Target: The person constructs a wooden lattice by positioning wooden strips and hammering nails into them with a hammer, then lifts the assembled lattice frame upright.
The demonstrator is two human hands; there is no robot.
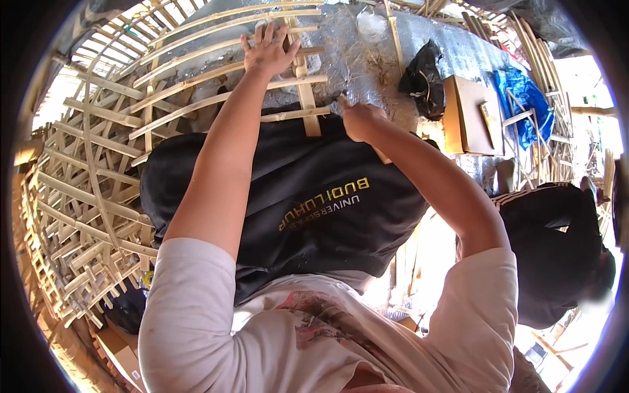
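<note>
A bamboo slat frame (216, 99) lies across the upper left, its long strips crossed by wider uprights. My left hand (270, 52) rests on it with fingers spread, pressing near the wide cross slat (306, 98). Just right of that slat's near end, my right hand (363, 122) is closed around a wooden-handled tool (382, 156). The handle's end shows below the fist; the tool's head is too small to make out. Black cloth with yellow and white lettering (314, 203) covers my lap, beneath both forearms.
Stacked bamboo lattices (92, 190) fill the left side. A shiny plastic sheet (347, 49) lies ahead, with a black bag (424, 78), a cardboard box (462, 121) and a blue tarp (524, 108) to the right. A person in black clothing (557, 252) sits at right.
</note>
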